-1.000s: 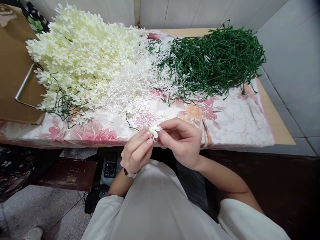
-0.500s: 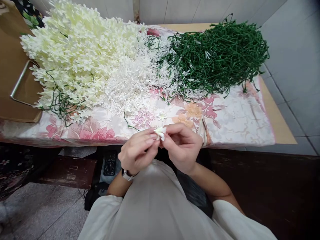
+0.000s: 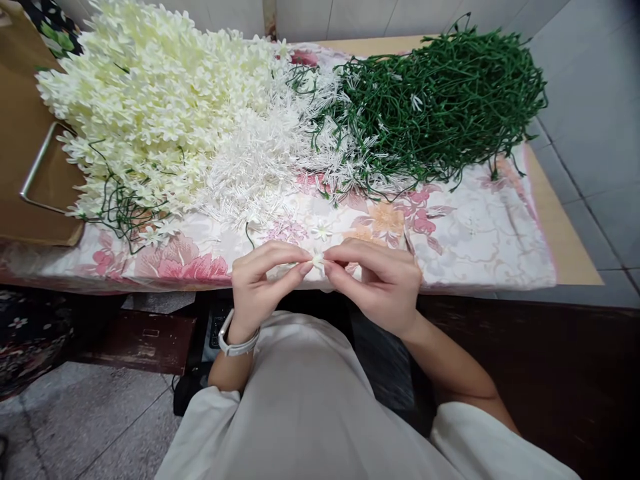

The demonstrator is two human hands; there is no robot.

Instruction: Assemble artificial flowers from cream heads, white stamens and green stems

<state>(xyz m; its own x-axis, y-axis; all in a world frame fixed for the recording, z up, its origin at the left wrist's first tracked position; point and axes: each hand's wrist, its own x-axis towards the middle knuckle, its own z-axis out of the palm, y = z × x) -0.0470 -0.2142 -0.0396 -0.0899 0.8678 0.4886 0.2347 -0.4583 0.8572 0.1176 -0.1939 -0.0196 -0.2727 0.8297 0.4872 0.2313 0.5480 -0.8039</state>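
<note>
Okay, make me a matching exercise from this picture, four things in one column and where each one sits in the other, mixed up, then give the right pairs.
Things:
1. cream flower pile
2. green stem pile
3. small white flower
4. wristband

Places:
A. far right of the table
B. pinched between the fingertips of the left hand and right hand
C. around the left wrist
D. far left of the table, beside the brown board

Pairs: 1-D, 2-A, 3-B, 4-C
</note>
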